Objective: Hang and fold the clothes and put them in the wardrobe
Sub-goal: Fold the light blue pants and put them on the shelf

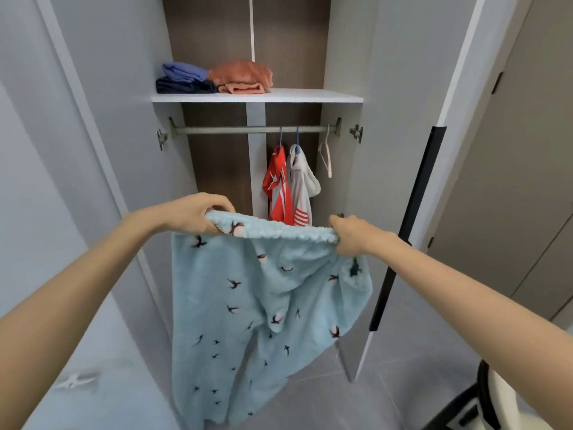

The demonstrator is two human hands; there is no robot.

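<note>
I hold up a pair of light blue fleece trousers (248, 305) printed with small dark birds, in front of the open wardrobe (341, 57). My left hand (195, 212) grips the left end of the waistband and my right hand (350, 235) grips the right end, stretching it level. The legs hang down toward the floor. On the wardrobe rail (248, 129) hang a red garment (279, 187), a white-grey garment (302, 187) and an empty pale hanger (325, 156). Folded blue clothes (183, 79) and folded orange clothes (242, 77) lie on the shelf (310, 95) above.
Both wardrobe doors stand open, the left door (102, 135) near my left arm and the right door (403, 150), with a black handle (403, 231), beside my right arm. The floor is grey tile (403, 367). A black-and-white object (502, 401) sits at bottom right.
</note>
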